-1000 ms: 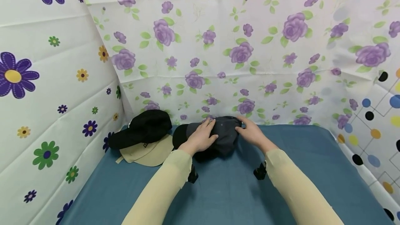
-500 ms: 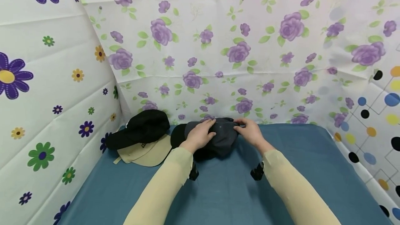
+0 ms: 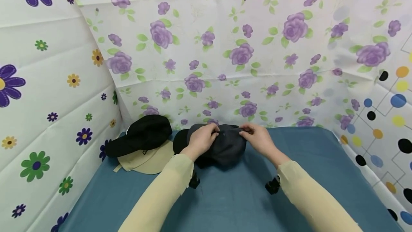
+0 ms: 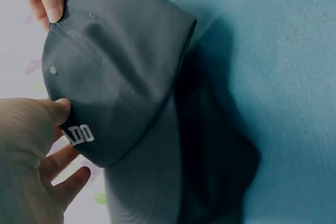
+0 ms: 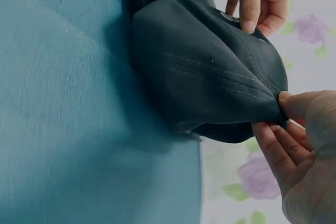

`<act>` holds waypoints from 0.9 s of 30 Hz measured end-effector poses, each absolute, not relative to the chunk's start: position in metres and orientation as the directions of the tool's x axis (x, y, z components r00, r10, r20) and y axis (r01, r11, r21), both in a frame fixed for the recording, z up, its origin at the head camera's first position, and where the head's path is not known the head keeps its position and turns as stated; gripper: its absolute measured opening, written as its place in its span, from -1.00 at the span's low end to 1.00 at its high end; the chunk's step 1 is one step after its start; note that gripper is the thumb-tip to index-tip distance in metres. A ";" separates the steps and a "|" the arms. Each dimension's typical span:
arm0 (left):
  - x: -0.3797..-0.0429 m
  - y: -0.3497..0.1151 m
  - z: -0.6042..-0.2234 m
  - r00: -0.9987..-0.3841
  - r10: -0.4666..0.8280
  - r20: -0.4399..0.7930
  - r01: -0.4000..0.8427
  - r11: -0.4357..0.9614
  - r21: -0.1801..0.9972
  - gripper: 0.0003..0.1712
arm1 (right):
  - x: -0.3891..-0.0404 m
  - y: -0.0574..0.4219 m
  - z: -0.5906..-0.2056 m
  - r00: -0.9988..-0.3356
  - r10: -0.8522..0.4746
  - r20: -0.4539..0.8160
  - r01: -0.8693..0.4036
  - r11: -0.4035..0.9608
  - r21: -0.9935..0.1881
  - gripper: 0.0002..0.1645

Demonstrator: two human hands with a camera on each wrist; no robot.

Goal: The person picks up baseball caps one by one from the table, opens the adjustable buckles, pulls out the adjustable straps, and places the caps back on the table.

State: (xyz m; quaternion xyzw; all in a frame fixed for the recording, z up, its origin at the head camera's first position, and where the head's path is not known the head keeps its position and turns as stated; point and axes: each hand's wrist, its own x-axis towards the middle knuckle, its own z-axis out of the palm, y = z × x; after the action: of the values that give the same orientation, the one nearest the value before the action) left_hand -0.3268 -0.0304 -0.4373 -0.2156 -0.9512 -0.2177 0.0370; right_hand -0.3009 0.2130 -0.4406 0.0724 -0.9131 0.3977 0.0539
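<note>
A dark grey baseball cap point(image 3: 230, 148) lies near the back of the table, its brim toward the left. White lettering shows on its front in the left wrist view. Black fabric point(image 4: 218, 145), seemingly another cap, lies beneath it, with a black brim point(image 3: 179, 141) poking out at the left. My left hand point(image 3: 201, 141) pinches the front of the grey crown, thumb outside and fingers mostly hidden behind. At the crown's other end, my right hand point(image 3: 258, 139) pinches the fabric between thumb and fingertips, clearly seen in the right wrist view.
Left of the hands, a black cap point(image 3: 145, 135) rests on a beige cap point(image 3: 154, 158). Blue cloth point(image 3: 235, 199) covers the table. A flowered sheet point(image 3: 180, 92) hangs close behind, with patterned sheets at both sides.
My right fingers have closed into a pinch on the crown's edge. The left hand has shifted along the crown's upper side. The crown looks fuller, and the head view has turned slightly right.
</note>
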 end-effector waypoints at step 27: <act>-0.238 -0.004 -0.458 -0.479 0.873 0.095 0.850 0.434 0.297 -0.69 | -0.141 0.289 -0.432 -0.877 -0.479 -0.026 -0.357 0.688 -0.631 -0.68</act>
State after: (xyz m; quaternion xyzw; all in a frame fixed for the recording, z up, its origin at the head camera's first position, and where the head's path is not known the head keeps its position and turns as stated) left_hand -0.2377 -0.0042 -0.4584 -0.5092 -0.8461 -0.1537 -0.0361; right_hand -0.1411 0.2894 -0.4320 0.2288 -0.9139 0.3218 -0.0948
